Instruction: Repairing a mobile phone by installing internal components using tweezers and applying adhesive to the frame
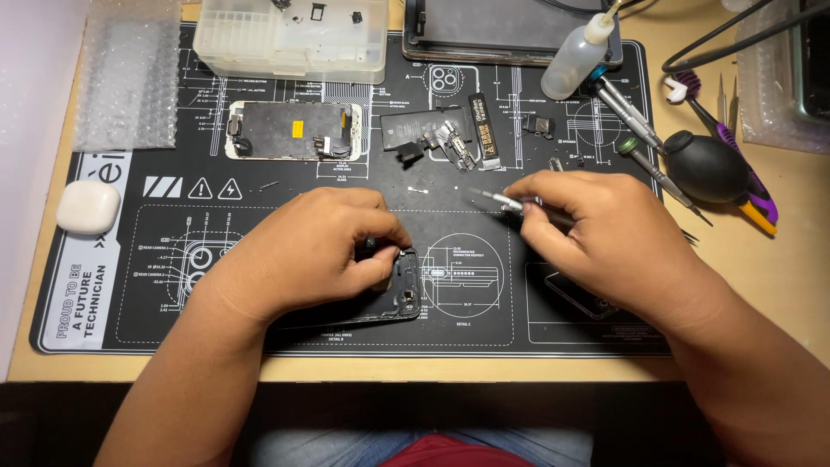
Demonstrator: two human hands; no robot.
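Observation:
My left hand rests over a black phone housing lying on the black repair mat; thumb and fingers pinch a small dark part at the housing's top edge. Most of the housing is hidden under the hand. My right hand grips a slim metal screwdriver whose tip points left, just above and right of the housing. A removed phone screen assembly lies face down farther back, with a black battery and small flex parts beside it.
A clear plastic parts box and a dark tablet-like device sit at the back. A squeeze bottle, spare screwdrivers, a black air blower, a white earbud case and bubble wrap ring the mat.

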